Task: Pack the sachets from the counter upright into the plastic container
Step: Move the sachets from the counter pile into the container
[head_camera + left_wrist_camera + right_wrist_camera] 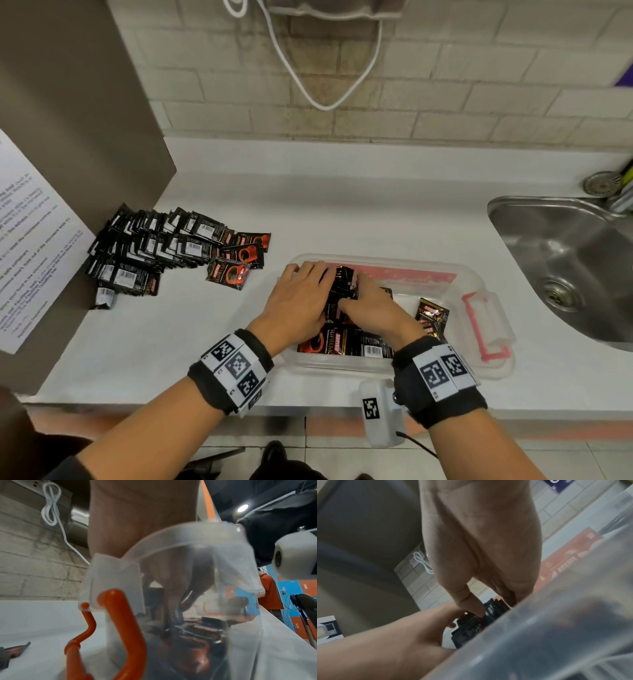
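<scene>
Two hands [301, 298] [368, 305] around one sachet bundle [342, 284]

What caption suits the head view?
Both hands, left hand and right hand, hold sachets in the plastic container.

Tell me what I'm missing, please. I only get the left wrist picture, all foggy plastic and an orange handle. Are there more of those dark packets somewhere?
Observer: Yes. The head view shows a big pile of sachets lying on the counter, left of the plastic container.
Visitor: What are the hands doing?
Observer: Both reach into the container. The left grip and the right grip, the person's hands, hold one bundle of sachets between them.
Visitor: Anything off to the right?
Observer: A steel sink is set in the counter, beyond the container's pink latch.
</scene>
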### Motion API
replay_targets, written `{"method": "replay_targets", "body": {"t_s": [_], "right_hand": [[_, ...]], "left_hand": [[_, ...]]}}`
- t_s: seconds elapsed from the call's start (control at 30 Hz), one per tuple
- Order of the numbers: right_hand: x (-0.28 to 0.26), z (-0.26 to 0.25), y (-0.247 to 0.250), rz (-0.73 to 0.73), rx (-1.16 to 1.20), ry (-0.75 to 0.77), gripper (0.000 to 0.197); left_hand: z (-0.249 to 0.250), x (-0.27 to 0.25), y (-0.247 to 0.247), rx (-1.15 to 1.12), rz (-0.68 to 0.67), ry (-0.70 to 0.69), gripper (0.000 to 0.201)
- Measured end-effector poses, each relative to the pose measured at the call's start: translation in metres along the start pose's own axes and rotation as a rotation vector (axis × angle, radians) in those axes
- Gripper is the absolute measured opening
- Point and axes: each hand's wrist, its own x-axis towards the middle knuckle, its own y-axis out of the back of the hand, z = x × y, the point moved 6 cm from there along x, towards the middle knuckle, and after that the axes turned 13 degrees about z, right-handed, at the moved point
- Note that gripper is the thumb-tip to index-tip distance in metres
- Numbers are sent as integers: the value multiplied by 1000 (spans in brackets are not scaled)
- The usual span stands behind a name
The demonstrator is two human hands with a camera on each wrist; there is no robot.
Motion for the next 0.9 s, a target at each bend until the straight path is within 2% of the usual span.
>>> {"method": "replay_targets", "body": {"t_s": [0.07,0.13,0.33,0.43,0.53,0.77,0.9], "right_hand": [[-2,-7,-6,3,81,20,35],[-4,-11,-12,12,147,23,40],[2,5,-17,55,320,-98,46],[5,2,-14,55,322,-60,45],[2,-5,-17,59,327,-23,52],[4,5,-14,111,379,-79,53],[2,1,-16,100,345,-36,54]], "left_hand": [[0,-2,-1,1,8,19,84],[1,-3,-1,-7,13,33,87],[1,-4,-4,-43,4,58,94],[1,-5,-7,-48,11,65,92],[1,-6,-9,-40,32,68,87],[3,-7,-10,-33,47,59,90],[4,-7,-9,-26,38,65,90]]}}
